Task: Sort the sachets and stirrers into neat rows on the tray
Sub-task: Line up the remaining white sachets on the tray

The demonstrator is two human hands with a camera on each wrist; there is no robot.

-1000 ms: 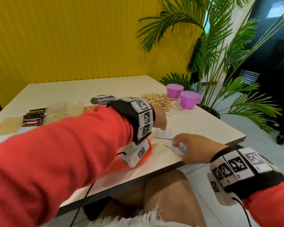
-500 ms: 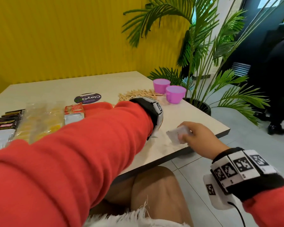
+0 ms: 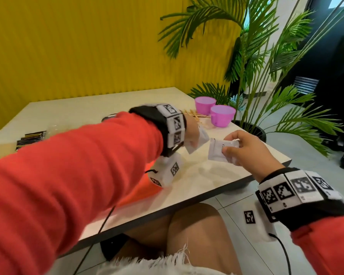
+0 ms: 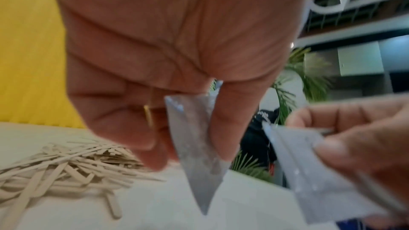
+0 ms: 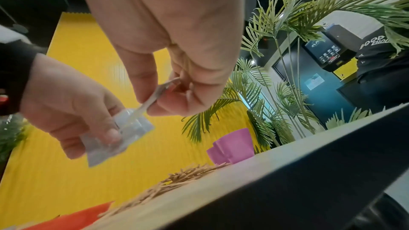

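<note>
We can read "GOOD ENOU", cut off at the frame edge, in white on a person's black shirt [image 5: 376, 41] beyond the palm leaves. The dark machine [image 5: 325, 50] beside it carries lettering too small to read.

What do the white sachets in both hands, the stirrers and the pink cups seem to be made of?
White sachets: likely thin paper or matte film; flat, bending in each grip.
Stirrers: apparently pale unfinished wood; flat matte sticks in a loose pile.
Pink cups: probably plastic; smooth, uniform colour, slight sheen.
</note>
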